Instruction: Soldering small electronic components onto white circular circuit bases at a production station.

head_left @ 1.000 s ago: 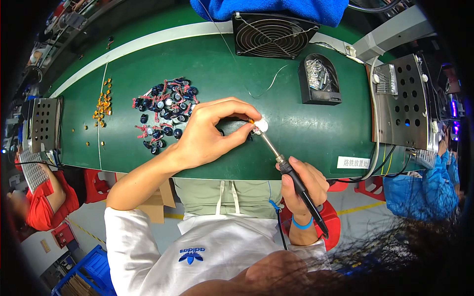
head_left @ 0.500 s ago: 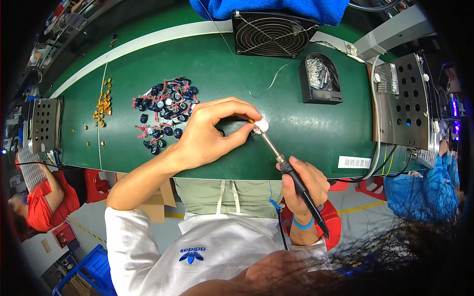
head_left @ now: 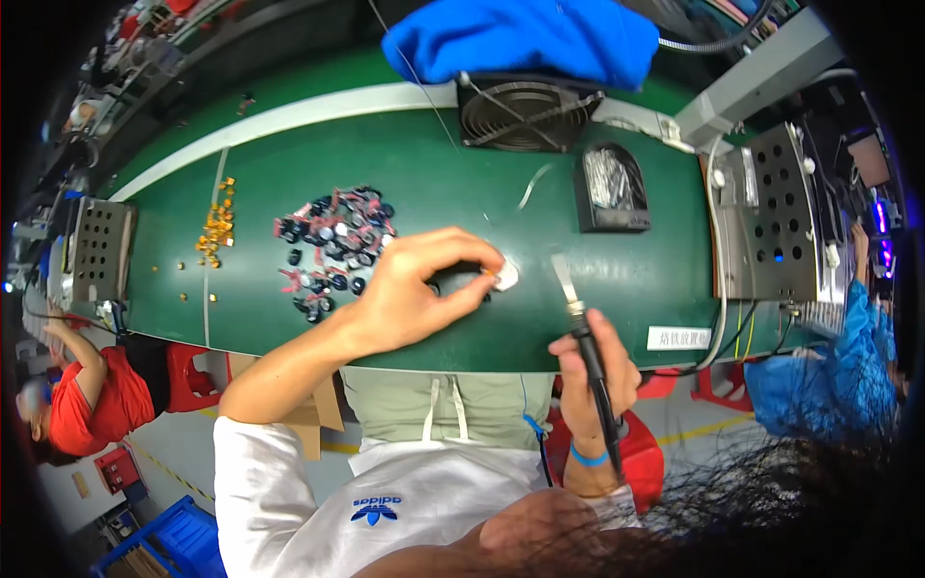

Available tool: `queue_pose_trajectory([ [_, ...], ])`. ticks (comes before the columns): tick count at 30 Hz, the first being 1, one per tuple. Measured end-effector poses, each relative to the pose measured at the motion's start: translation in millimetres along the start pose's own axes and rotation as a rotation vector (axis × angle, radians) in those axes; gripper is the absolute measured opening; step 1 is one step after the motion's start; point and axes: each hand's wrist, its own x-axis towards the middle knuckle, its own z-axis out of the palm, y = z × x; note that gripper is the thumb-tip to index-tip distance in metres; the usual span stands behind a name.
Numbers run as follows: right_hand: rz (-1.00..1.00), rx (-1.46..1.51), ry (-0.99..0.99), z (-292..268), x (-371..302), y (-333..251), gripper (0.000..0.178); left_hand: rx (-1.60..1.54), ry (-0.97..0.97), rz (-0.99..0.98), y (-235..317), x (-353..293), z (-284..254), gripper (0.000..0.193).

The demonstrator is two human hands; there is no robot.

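Note:
My left hand [head_left: 409, 294] pinches a small orange part [head_left: 490, 274] between thumb and forefinger. Right beside those fingertips, a white round piece [head_left: 508, 277] lies on the green bench; whether it is joined to the orange part I cannot tell. Wrapped in my right hand [head_left: 602, 371] is a soldering iron [head_left: 590, 352] with a black handle, its bright metal tip pointing up and away, apart from the white piece. Left of my left hand lies a heap of small dark round components [head_left: 337, 226] with reddish wires. Something dark under my left palm is mostly hidden.
Small orange parts [head_left: 217, 231] are scattered at the left. A black fan [head_left: 525, 116] stands at the back beneath blue cloth [head_left: 530, 39]. A black tray [head_left: 614, 217] holds metal bits. A perforated metal box [head_left: 785, 212] borders the right; thin wire [head_left: 532, 183] lies mid-bench.
The soldering iron has swung right, its tip leaving the white piece. My left hand keeps its pinch. The whole view has shifted, so the bench appears lower.

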Motion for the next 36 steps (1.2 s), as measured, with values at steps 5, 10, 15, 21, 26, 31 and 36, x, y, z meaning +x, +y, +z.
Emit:
queue_pose_trajectory([
  [5, -0.125, -0.573, -0.003, -8, 58, 5, 0.051, 0.112, -0.015, 0.154, 14, -2, -8, 0.019],
  [10, 0.007, -0.354, 0.057, -10, 49, 10, 0.052, 0.172, 0.03, -0.101, 12, 8, -67, 0.015],
  [15, -0.042, -0.056, 0.017, 17, 32, 1, 0.043, 0.267, 0.383, -0.253, -31, 32, -161, 0.023],
  [21, -0.077, -0.03, -0.07, 24, 24, -3, 0.042, 0.667, 0.228, -0.245, -20, -7, -176, 0.026],
  [26, -0.063, 0.028, -0.076, 22, 18, -2, 0.04, 0.729, 0.092, -0.344, -7, -42, -153, 0.025],
  [31, -0.123, 0.036, -0.055, 29, 17, 3, 0.039, 0.54, 0.198, -0.341, -6, -50, -149, 0.018],
  [36, -0.106, 0.038, -0.064, 27, 12, 5, 0.039, 0.539, 0.176, -0.212, 5, -44, -140, 0.014],
])
